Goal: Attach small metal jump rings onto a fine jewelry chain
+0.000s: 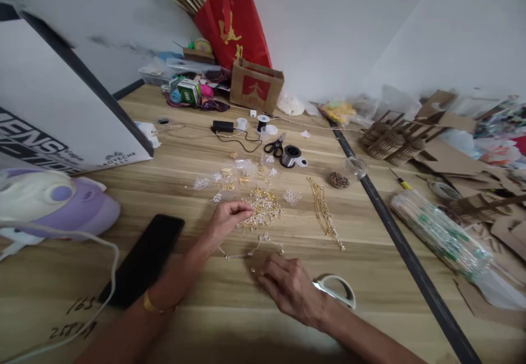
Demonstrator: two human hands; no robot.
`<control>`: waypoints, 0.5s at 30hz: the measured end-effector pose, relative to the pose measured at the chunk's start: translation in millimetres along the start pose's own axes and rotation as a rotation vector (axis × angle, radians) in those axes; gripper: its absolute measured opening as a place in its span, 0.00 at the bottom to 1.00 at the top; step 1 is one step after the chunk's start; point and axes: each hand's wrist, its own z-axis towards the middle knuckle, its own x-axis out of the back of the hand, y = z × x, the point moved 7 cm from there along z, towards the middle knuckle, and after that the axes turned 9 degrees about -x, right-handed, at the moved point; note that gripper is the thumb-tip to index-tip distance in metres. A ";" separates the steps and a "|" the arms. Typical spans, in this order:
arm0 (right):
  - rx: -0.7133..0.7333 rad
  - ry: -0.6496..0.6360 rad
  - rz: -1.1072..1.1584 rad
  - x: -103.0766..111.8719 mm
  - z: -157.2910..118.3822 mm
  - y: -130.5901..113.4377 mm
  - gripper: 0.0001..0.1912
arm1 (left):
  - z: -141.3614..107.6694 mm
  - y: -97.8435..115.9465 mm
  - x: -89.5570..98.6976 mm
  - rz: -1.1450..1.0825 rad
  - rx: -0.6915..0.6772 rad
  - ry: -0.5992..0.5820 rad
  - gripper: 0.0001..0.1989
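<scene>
My left hand [228, 219] reaches to the left edge of a pile of gold and silver jewelry findings [267, 206], thumb and fingertips pinched together. Anything between those fingertips is too small to make out. Below the pile a thin silver chain [240, 255] lies in a loose curve on the wooden table. My right hand [290, 287] rests low over the tabletop, fingers curled and closed, hiding whatever they may hold. Just left of its fingertips lies a tiny ring-like piece [252, 270]. White-handled scissors [339, 290] lie beside my right wrist, partly covered by it.
Gold chains [322, 210] lie right of the pile. Behind it are small bags of findings [242, 169], black scissors [275, 146] and a wire spool [290, 155]. A black phone [143, 260] sits by my left forearm. A dark strip [394, 227] crosses the table at right.
</scene>
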 end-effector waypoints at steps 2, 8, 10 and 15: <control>-0.075 0.049 0.144 5.5 3.9 5.3 0.07 | -2.6 2.5 -4.5 0.020 -0.002 -0.036 0.07; -0.406 0.137 0.456 12.7 9.4 29.2 0.07 | -16.3 12.0 -22.1 0.079 -0.065 -0.128 0.07; -0.473 0.183 0.522 13.6 8.0 35.4 0.07 | -23.6 14.1 -28.3 0.109 -0.071 -0.152 0.07; -0.524 0.235 0.639 9.5 3.7 44.0 0.09 | -41.7 12.1 -38.7 0.134 -0.036 -0.176 0.05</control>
